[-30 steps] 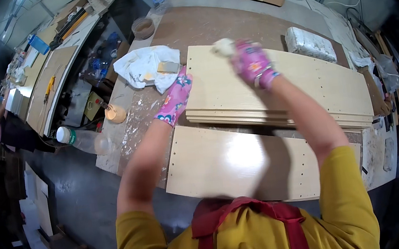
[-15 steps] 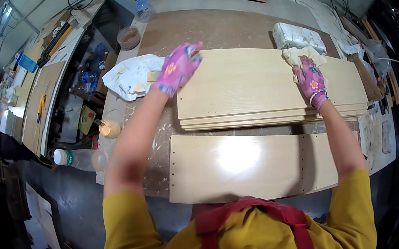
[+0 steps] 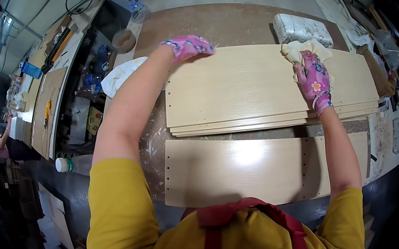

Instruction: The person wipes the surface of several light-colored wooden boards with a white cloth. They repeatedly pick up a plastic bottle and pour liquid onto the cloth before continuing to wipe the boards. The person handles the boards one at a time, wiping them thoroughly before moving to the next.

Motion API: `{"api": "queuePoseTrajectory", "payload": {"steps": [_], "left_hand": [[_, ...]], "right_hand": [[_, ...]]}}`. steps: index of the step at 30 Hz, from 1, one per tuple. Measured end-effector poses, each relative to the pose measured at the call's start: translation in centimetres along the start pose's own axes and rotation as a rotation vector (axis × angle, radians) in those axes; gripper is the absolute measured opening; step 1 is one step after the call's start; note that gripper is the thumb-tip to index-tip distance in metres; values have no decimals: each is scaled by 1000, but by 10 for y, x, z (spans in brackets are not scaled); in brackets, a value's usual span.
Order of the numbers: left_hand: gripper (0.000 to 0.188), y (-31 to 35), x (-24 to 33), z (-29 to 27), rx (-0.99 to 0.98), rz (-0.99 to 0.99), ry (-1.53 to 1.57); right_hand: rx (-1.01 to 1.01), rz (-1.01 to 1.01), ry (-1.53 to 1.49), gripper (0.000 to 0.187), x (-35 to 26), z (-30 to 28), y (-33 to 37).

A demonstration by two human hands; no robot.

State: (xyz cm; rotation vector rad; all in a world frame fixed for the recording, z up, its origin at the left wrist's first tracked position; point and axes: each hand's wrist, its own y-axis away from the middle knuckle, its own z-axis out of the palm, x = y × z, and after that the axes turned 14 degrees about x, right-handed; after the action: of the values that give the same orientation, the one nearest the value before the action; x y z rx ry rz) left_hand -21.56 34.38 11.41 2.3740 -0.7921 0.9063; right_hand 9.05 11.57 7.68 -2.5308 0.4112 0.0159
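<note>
- Lying on scuffed brown sheet atop pale desk: stack of cream, wood-grained rectangular boards
- Pressing crumpled cream cloth onto top board's right side with right hand in pink floral glove, fingers flat over it
- Placed at far edge, toward left: left hand in matching glove, fingers extended together; can't tell if gripping
- To wipe well: spread cloth flat, press evenly, follow grain, brace stack, avoid snagging silvery-white wrapped block close behind
</note>
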Motion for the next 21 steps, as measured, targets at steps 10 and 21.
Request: {"api": "queuePoseTrajectory", "payload": {"steps": [10,21], "left_hand": [[25,-26,-35,1,14,269,-78],[39,26,-29,-3,256,77,-301]], "right_hand": [[99,-42,-77,44,6,5,-2],[127,-194,-194,23,-2,-24,6]]}}
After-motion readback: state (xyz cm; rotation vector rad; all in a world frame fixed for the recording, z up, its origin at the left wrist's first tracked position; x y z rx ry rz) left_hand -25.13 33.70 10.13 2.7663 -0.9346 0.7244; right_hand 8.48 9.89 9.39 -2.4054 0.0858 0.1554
